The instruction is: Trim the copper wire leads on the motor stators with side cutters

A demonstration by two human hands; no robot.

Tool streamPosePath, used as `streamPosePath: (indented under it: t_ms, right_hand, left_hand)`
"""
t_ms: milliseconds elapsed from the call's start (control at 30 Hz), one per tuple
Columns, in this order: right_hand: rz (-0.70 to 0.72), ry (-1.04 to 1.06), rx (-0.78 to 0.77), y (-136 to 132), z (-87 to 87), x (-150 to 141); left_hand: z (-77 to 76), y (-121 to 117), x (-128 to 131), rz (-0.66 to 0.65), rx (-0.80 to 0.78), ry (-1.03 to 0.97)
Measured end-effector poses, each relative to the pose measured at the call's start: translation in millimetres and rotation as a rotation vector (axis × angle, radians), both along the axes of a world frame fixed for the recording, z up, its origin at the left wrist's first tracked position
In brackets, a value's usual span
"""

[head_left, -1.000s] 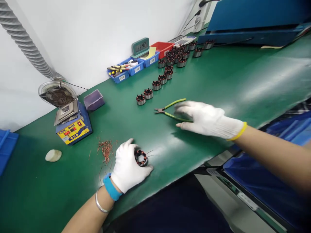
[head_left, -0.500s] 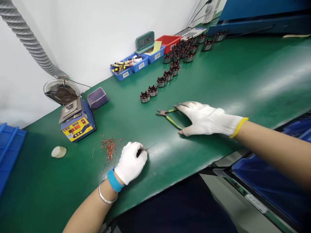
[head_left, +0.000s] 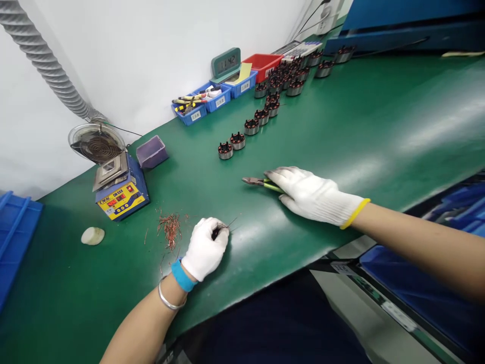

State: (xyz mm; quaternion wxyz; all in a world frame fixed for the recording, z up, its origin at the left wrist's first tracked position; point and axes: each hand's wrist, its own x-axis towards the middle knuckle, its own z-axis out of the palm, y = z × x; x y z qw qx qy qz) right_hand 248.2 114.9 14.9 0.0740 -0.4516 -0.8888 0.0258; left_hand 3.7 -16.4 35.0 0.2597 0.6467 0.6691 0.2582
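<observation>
My left hand [head_left: 206, 247], in a white glove, is closed around a dark stator-like part [head_left: 215, 233] close above the green table. Thin wire ends [head_left: 234, 222] stick out past the fingertips to the right, while the glove hides most of the part. Farther right, my right hand [head_left: 306, 194], gloved in white with a yellow cuff, grips green-handled diagonal cutters [head_left: 272, 186]. Their jaws [head_left: 252, 180] look closed and point left, apart from the left hand. A pile of copper wire clippings [head_left: 170, 230] lies left of my left hand.
Several motor stators [head_left: 238, 141] stand in a row toward the back. A blue-and-yellow solder pot [head_left: 123, 189], a purple bin [head_left: 151, 151] and a pale round block [head_left: 93, 235] are on the left. Tool trays [head_left: 195, 117] and a clock [head_left: 226, 63] line the wall.
My right hand has closed around the cutters, bringing their spread handles and jaws together, and has drawn slightly left. My left hand has barely moved, still holding the part.
</observation>
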Motion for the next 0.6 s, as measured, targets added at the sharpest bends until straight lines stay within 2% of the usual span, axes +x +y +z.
streamPosePath:
  t_ms: [67, 133, 200, 267, 367, 600]
  right_hand:
    - [-0.055, 0.091, -0.163, -4, 9.0, 3]
    - [-0.061, 0.243, -0.45, -16, 25.5, 4]
    - [0.059, 0.399, -0.82, -36, 42.5, 2]
    - [0.144, 0.391, -1.095, -54, 54.3, -2]
    - [0.084, 0.243, -1.22, -71, 59.8, -11]
    - [0.059, 0.278, -1.315, -76, 53.7, -30]
  left_hand:
    - [-1.9, 1, 1, 0.012, 0.008, -0.009]
    - [-3.8, 1, 1, 0.019, 0.014, -0.016]
    - [-5.0, 1, 1, 0.023, 0.018, -0.023]
    - [-5.2, 1, 1, 0.028, 0.02, -0.03]
    - [-3.8, 1, 1, 0.019, 0.014, -0.019]
    - [-0.3, 1, 1, -0.036, 0.023, 0.02]
